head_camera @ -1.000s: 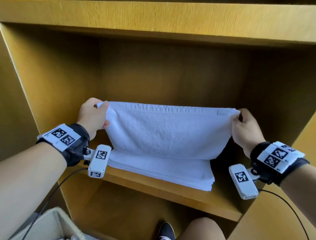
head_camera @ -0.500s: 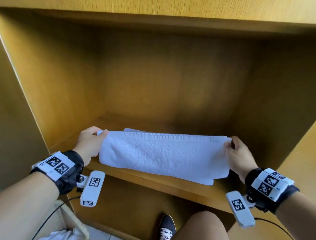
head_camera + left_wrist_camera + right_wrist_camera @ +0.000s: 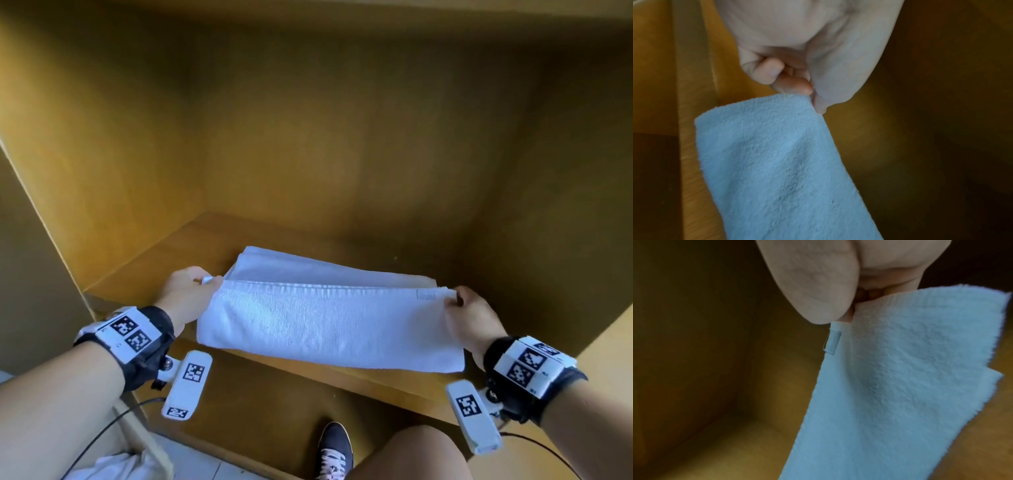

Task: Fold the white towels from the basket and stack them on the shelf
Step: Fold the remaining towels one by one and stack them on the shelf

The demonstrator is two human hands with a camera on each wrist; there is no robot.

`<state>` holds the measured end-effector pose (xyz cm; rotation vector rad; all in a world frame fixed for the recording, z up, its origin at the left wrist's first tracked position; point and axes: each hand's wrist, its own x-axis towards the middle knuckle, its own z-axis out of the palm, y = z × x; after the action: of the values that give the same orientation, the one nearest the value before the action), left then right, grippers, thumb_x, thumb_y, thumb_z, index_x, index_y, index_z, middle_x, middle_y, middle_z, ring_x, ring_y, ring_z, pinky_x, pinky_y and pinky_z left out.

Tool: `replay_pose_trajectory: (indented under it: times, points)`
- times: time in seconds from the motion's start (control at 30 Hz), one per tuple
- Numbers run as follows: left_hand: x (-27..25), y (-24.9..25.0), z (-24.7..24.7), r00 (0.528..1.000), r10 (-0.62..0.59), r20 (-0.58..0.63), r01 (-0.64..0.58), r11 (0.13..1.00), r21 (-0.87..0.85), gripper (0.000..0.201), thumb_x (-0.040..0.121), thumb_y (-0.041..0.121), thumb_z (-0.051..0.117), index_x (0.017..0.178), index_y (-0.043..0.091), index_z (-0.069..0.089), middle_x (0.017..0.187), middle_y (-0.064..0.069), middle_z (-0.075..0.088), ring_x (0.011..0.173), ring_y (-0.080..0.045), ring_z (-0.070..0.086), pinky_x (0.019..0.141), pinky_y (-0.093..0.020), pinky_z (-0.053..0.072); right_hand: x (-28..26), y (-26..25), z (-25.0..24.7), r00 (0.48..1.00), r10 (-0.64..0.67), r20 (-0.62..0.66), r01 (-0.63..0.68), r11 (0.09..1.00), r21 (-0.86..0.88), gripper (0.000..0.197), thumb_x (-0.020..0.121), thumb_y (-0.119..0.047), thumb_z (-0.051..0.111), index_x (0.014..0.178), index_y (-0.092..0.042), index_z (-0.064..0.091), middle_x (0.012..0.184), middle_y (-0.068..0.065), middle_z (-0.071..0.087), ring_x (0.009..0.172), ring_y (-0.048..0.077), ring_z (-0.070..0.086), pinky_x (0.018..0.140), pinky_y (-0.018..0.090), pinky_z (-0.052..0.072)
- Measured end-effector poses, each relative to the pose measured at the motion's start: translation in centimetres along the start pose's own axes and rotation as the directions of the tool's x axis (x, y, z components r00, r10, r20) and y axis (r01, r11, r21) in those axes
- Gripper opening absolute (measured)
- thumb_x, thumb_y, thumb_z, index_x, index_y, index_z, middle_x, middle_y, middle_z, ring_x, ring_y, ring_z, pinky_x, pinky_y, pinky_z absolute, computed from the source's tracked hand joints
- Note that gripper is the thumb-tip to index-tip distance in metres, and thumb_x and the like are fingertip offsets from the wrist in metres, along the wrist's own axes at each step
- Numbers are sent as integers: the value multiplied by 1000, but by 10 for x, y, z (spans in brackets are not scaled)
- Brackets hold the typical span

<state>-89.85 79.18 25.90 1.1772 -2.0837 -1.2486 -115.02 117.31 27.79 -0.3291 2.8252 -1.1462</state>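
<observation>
Inside deep yellow wooden shelf [image 3: 219,246], soft white terry towel [image 3: 329,325] stretched left-to-right, corners pinched by left hand [image 3: 186,296] and right hand [image 3: 474,322], folded part beyond.

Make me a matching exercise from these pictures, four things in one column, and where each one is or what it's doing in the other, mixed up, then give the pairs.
Things:
1. left hand
2. right hand
3. towel
4. shoe

Places or states:
A. on the floor below the shelf
B. pinches the towel's corner nearest the small label
C. stretched between two hands over the shelf's front edge
D. pinches the towel's corner on the side away from the label

Pairs: 1-D, 2-B, 3-C, 4-A
</observation>
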Motion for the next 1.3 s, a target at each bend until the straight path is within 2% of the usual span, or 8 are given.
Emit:
replay_pose_trajectory:
  times: [0.13, 0.27, 0.37, 0.57, 0.73, 0.87, 0.97, 1.3]
  points:
    - [26, 17, 3, 999, 36, 0, -36, 998, 54, 21, 100, 34, 65, 94, 15, 71, 91, -13, 71, 79, -30, 62, 68, -35, 44, 23, -10, 0, 999, 20, 25, -19, 998, -54, 25, 108, -18, 42, 128, -14, 57, 103, 5, 60, 101, 30, 56, 94, 45, 49]
    - [53, 34, 9, 999, 44, -3, -43, 993, 114, 25, 100, 36, 66, 96, 11, 71, 79, -10, 62, 71, -28, 54, 65, -32, 39, 46, -18, 3, 997, 71, 19, -69, 994, -85, 34, 108, -17, 43, 139, -9, 56, 132, 16, 61, 118, 36, 57, 99, 44, 46]
    - [70, 47, 15, 999, 49, 0, -49, 986, 158, 29, 101, 34, 67, 98, 5, 71, 69, -6, 53, 61, -25, 45, 57, -27, 31, 64, -22, 4, 994, 110, 26, -108, 992, -70, 28, 105, -16, 44, 126, -9, 61, 112, 14, 65, 103, 36, 63, 86, 45, 50]
    - [95, 63, 30, 998, 50, 35, -57, 973, 226, 33, 104, 32, 65, 107, 0, 71, 64, -5, 43, 55, -22, 35, 53, -27, 25, 93, -30, 9, 981, 187, 59, -182, 980, -80, 38, 101, -11, 44, 137, -12, 57, 120, 10, 61, 103, 35, 63, 75, 43, 55]
    - [113, 59, 45, 996, 13, 92, -38, 960, 278, 32, 106, 34, 62, 113, 3, 69, 59, -4, 35, 50, -21, 31, 49, -25, 24, 111, -31, 17, 964, 232, 134, -218, 970, -107, 45, 98, 0, 48, 141, -9, 54, 130, 21, 61, 109, 45, 65, 93, 62, 60]
    - [129, 44, 50, 988, -4, 152, -39, 958, 284, 35, 105, 34, 64, 106, -1, 67, 59, -2, 30, 49, -21, 25, 51, -27, 19, 123, -26, 25, 952, 246, 184, -210, 958, -196, 40, 100, 2, 46, 140, 3, 52, 138, 26, 55, 122, 47, 59, 105, 58, 54]
    - [134, 36, 52, 987, -16, 163, -32, 957, 288, 21, 103, 34, 67, 100, 15, 58, 61, -3, 27, 49, -20, 23, 51, -25, 17, 126, -24, 27, 947, 246, 204, -200, 954, -222, 32, 101, 2, 46, 130, 7, 56, 132, 29, 57, 120, 48, 59, 105, 57, 53]
    - [118, 35, 40, 963, -184, 198, 138, 965, 224, 45, 98, 55, 65, 83, 17, 47, 65, -7, 42, 49, -18, 34, 48, -23, 26, 98, -21, 17, 927, 285, 242, -284, 958, -40, 26, 105, -17, 58, 112, 6, 69, 116, 30, 71, 110, 46, 70, 103, 61, 55]
